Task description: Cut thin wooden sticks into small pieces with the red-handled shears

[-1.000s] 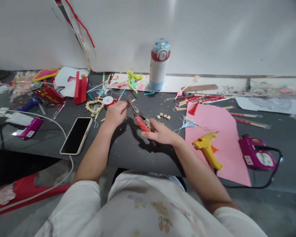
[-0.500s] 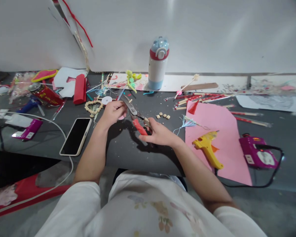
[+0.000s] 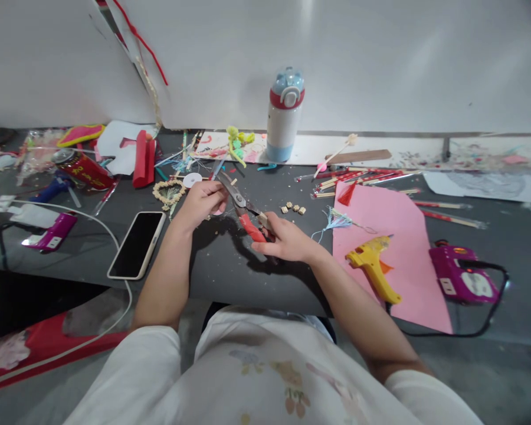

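Note:
My right hand (image 3: pixel 287 237) is wrapped round the handles of a pair of pruning shears (image 3: pixel 248 221) with a red grip. The shears slant up and to the left above the dark table, and their metal blades reach my left hand (image 3: pixel 205 202). The fingers of my left hand are pinched together beside the blade tip; whatever they hold is too small to make out. Just right of the shears lie several small pale wooden bits (image 3: pixel 294 208). Left of my left hand rests a heart-shaped ornament (image 3: pixel 168 193) edged with pale pieces.
A white bottle (image 3: pixel 285 118) stands at the back. On pink paper (image 3: pixel 411 236) at right lies a yellow glue gun (image 3: pixel 371 265), near a purple power box (image 3: pixel 462 274). A phone (image 3: pixel 137 245), a red can (image 3: pixel 83 168) and a white cable are at left. Red-wrapped sticks (image 3: pixel 358 179) lie behind.

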`<state>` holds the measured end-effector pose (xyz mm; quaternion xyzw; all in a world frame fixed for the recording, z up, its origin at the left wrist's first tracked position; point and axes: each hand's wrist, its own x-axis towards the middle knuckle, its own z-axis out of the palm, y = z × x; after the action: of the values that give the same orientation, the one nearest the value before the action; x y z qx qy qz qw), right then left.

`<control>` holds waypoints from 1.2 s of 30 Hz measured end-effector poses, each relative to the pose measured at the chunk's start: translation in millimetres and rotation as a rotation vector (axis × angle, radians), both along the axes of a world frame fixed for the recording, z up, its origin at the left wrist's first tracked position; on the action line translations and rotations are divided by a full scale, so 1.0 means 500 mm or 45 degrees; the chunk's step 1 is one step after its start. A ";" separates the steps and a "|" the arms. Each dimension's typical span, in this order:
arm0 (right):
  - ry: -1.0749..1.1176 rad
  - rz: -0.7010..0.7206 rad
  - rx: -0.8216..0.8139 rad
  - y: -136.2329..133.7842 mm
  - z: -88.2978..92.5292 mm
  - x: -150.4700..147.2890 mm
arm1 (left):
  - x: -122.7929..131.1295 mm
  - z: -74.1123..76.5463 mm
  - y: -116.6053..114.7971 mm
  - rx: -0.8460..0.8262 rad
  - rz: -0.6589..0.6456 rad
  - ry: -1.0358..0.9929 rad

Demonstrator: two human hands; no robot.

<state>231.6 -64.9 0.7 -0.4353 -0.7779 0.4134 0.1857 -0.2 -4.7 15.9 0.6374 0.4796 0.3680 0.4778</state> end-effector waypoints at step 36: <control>0.081 -0.093 -0.131 0.000 -0.007 -0.004 | 0.018 0.015 -0.008 0.463 0.047 0.419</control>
<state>229.6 -64.9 -3.0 -0.4589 -0.7331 0.4593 0.2025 8.9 -8.9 23.2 0.7552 0.4885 0.3483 0.2640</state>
